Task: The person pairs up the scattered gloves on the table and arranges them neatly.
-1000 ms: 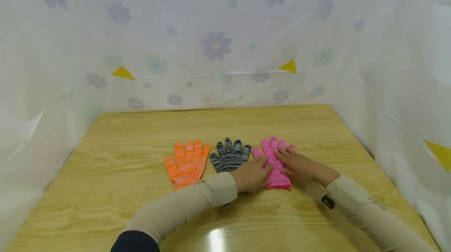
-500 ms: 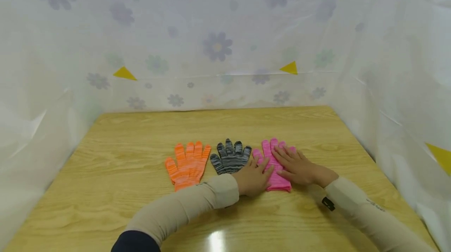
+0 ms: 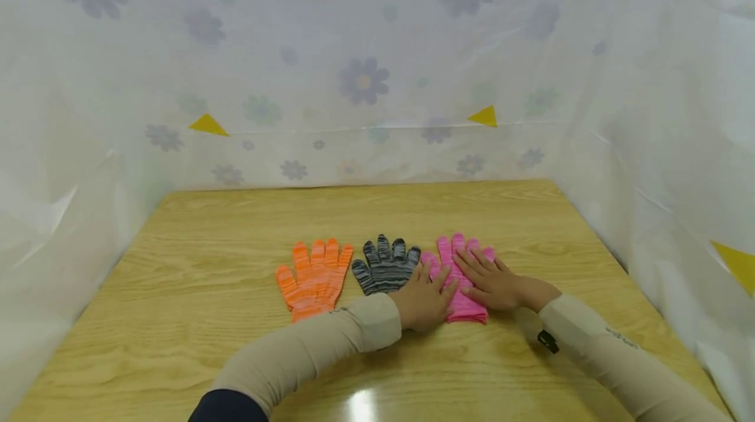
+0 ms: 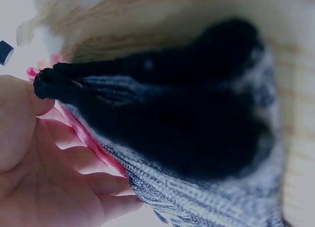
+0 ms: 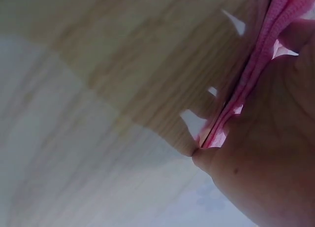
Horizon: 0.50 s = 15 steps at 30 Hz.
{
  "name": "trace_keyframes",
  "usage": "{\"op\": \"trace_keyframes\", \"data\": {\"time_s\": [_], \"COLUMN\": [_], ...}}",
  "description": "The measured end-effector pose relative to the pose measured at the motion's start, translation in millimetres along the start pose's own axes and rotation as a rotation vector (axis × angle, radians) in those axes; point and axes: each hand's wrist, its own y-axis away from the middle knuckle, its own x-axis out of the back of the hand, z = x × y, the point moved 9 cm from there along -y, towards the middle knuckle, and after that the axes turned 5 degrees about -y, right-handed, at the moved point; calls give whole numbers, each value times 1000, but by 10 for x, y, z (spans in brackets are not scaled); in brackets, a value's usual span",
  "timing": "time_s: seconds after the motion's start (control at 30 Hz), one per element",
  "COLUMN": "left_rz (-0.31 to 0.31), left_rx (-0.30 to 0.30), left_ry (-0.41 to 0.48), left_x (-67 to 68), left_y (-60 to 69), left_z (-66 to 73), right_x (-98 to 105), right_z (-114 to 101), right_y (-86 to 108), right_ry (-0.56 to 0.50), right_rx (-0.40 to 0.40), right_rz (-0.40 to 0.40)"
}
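A pink knit glove (image 3: 467,312) lies flat on the table, its fingers pointing away and its cuff toward me. My left hand (image 3: 420,303) rests on its left side with fingers spread, partly covering it. On its right side lies my right hand (image 3: 498,283), fingers extended over the glove's fingers. Just left is a black-and-grey striped glove (image 3: 386,271), its lower part hidden behind the left hand and forearm. In the left wrist view, its dark cuff (image 4: 162,109) opens close to the left hand (image 4: 64,182). The right wrist view shows the pink glove's edge (image 5: 248,79) beside the right palm (image 5: 266,153).
An orange glove (image 3: 315,278) lies at the left of the row, its cuff partly behind the left sleeve (image 3: 318,337). The wooden table (image 3: 177,356) is enclosed by white flowered sheeting (image 3: 366,29). Yellow triangles (image 3: 209,124) mark the sheeting.
The left hand's fingers have spread and reached a little farther up the pink glove. The right hand has shifted slightly left over it. The gloves keep their places.
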Motion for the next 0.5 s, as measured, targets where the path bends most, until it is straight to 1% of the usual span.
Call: {"op": "trace_keyframes", "data": {"time_s": [0.1, 0.17, 0.23, 0.27, 0.33, 0.37, 0.43, 0.5], "left_rz": [-2, 3, 38, 63, 129, 180, 263, 352], "left_rx": [-3, -15, -18, -16, -3, 10, 51, 100], "left_ry": [11, 54, 122, 152, 206, 218, 221, 219], "left_x": [-6, 20, 86, 139, 266, 336, 432, 483], "left_y": [-5, -2, 7, 25, 94, 153, 324, 559], "left_z": [5, -20, -110, -184, -382, -506, -789, -1086], "right_x": [-11, 7, 62, 117, 270, 365, 563, 752], "right_z": [-3, -14, -22, -38, -59, -67, -63, -33], "right_y": [22, 39, 57, 69, 98, 122, 189, 291], "right_ry": [-11, -55, -109, -138, -180, -192, -171, -141], "right_rx": [4, 10, 13, 23, 43, 57, 69, 64], "right_rz": [-7, -7, 5, 27, 96, 140, 237, 325]}}
